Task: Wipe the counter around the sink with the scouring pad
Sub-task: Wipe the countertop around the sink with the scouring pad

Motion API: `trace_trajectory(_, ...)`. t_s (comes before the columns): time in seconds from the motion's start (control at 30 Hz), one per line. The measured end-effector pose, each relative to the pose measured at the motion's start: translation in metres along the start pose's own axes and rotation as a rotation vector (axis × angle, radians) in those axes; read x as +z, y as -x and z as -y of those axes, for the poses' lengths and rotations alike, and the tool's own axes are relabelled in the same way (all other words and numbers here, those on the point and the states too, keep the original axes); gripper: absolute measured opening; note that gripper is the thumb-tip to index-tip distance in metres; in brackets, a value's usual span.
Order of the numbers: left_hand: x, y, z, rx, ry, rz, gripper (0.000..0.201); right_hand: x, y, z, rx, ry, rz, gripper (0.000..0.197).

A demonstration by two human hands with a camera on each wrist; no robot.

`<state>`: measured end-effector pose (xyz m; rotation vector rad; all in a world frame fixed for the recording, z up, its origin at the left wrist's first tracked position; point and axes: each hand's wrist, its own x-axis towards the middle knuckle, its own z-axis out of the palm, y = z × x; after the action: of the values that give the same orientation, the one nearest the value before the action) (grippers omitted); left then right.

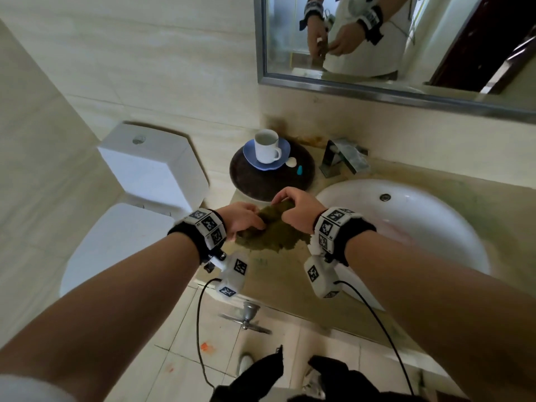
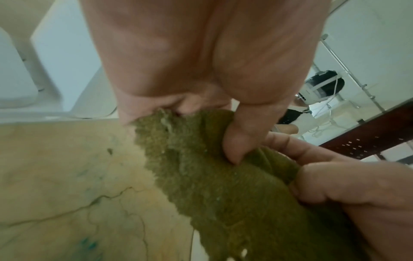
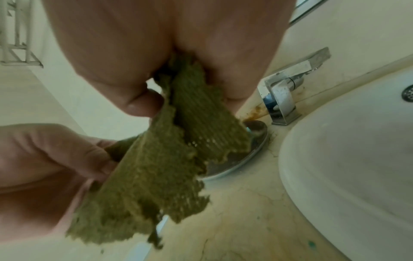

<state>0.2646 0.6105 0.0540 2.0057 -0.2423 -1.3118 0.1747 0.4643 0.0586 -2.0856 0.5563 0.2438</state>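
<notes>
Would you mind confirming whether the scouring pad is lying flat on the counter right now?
No, both the left hand and the right hand grip the green scouring pad, holding it up off the counter.

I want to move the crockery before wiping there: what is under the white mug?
The white ceramic mug stands on a blue saucer, which rests on a dark round tray on the beige stone counter. The saucer's centre is covered by the mug.

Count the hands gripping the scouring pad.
2. The left hand pinches the scouring pad at its left end, the right hand its right end, above the counter.
</notes>
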Motion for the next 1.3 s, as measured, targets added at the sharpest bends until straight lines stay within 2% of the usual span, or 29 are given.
trace_trajectory(0.17,-0.01,-0.009,0.0,0.161,0.197,0.005,0.033,0.004,-0.011,0.0,0.025,0.031,-0.057,0.042)
trace_trajectory(0.27,-0.011,-0.022,0.0,0.161,0.209,-0.059,0.038,0.003,-0.027,-0.006,0.124,0.131,-0.093,0.049)
trace_trajectory(0.3,-0.012,-0.029,0.004,0.135,0.09,-0.113,0.041,0.003,-0.032,-0.011,0.18,0.206,-0.095,0.056)
trace_trajectory(0.4,-0.014,-0.046,0.024,0.025,-0.461,-0.373,0.045,0.008,-0.037,-0.031,0.282,0.422,-0.098,0.069)
trace_trajectory(0.47,-0.014,-0.056,0.036,0.056,-0.569,-0.43,0.044,0.015,-0.034,-0.047,0.279,0.475,-0.074,0.068)
trace_trajectory(0.53,-0.009,-0.064,0.037,0.21,-0.669,-0.362,0.046,0.021,-0.031,-0.063,0.304,0.5,-0.036,0.066)
trace_trajectory(0.7,0.022,-0.096,0.01,0.508,-1.176,0.006,0.058,0.032,-0.029,-0.096,0.336,0.525,0.003,0.063)
trace_trajectory(0.8,0.034,-0.122,-0.003,0.574,-1.456,0.107,0.066,0.033,-0.031,-0.109,0.366,0.552,-0.025,0.07)
trace_trajectory(0.9,0.039,-0.144,0.006,0.593,-1.598,0.173,0.062,0.03,-0.031,-0.114,0.372,0.544,-0.004,0.079)
trace_trajectory(1.0,0.038,-0.149,0.031,0.58,-1.599,0.152,0.062,0.028,-0.029,-0.117,0.364,0.525,0.027,0.081)
trace_trajectory(1.1,0.02,-0.149,0.052,0.561,-1.524,0.061,0.061,0.028,-0.029,-0.12,0.361,0.506,0.038,0.083)
trace_trajectory(1.3,-0.016,-0.12,0.101,0.394,-1.372,-0.08,0.065,0.027,-0.028,-0.12,0.362,0.515,0.025,0.084)
